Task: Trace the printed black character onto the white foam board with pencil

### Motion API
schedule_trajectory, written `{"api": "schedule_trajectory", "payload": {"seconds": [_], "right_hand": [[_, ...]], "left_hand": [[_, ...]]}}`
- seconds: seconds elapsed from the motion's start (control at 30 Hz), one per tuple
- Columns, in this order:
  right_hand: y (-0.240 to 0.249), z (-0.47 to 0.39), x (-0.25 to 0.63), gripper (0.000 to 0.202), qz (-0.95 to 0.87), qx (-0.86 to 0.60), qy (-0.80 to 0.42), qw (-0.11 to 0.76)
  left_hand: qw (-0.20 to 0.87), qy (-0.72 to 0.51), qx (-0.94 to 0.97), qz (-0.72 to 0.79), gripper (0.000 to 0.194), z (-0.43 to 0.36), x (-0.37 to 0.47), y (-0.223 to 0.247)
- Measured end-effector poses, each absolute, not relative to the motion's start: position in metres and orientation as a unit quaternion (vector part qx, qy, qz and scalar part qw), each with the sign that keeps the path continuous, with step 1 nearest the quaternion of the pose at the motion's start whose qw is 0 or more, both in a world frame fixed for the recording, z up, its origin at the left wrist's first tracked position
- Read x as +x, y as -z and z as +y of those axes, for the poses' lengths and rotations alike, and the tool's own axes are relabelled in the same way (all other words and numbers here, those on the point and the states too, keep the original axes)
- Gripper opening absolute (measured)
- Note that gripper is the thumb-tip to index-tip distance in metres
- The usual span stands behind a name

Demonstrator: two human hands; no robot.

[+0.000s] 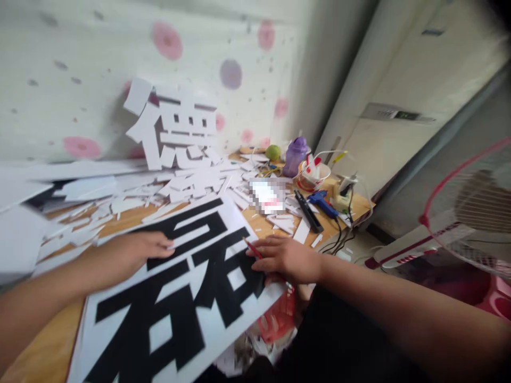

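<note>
A white sheet [239, 215] printed with a large black character lies slanted on the wooden table, its near edge close to my body. My left hand [138, 251] rests on the sheet's left side, fingers together and stretched out, fingertips on the black print. On its right side, my right hand [285, 259] holds a red pencil [255, 249] between the fingers, the point facing up and left over the print. Its palm is over the sheet's right edge, and the thumb is partly hidden.
White offcuts [191, 183] litter the table behind the sheet. A cut-out white character [171, 125] leans on the wall. At right are a purple bottle [296, 156], a tub [313, 175], a blue glue gun [322, 204] and a black-handled tool [308, 211]. A fan [471, 213] stands beyond.
</note>
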State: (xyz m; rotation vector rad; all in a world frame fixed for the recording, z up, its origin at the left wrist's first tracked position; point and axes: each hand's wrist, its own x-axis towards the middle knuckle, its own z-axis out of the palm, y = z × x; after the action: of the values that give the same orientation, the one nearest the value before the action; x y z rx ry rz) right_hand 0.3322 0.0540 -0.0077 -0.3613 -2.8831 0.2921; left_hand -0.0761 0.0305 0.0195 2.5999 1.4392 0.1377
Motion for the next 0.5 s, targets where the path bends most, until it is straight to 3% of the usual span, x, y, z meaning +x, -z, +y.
{"api": "schedule_trajectory", "payload": {"seconds": [0.13,0.33,0.5], "right_hand": [[0.004,0.062,0.328,0.018,-0.972,-0.089,-0.105,0.189],[-0.020,0.086,0.308,0.012,-0.921,-0.164,-0.241,0.258],[-0.045,0.103,0.281,0.035,-0.848,-0.240,-0.270,0.387]], "left_hand": [[0.128,-0.035,0.859,0.495,0.059,0.032,-0.077,-0.030],[0.185,-0.031,0.850,0.492,0.057,0.037,-0.098,-0.023],[0.237,-0.047,0.844,0.479,0.044,0.048,-0.112,-0.016]]}}
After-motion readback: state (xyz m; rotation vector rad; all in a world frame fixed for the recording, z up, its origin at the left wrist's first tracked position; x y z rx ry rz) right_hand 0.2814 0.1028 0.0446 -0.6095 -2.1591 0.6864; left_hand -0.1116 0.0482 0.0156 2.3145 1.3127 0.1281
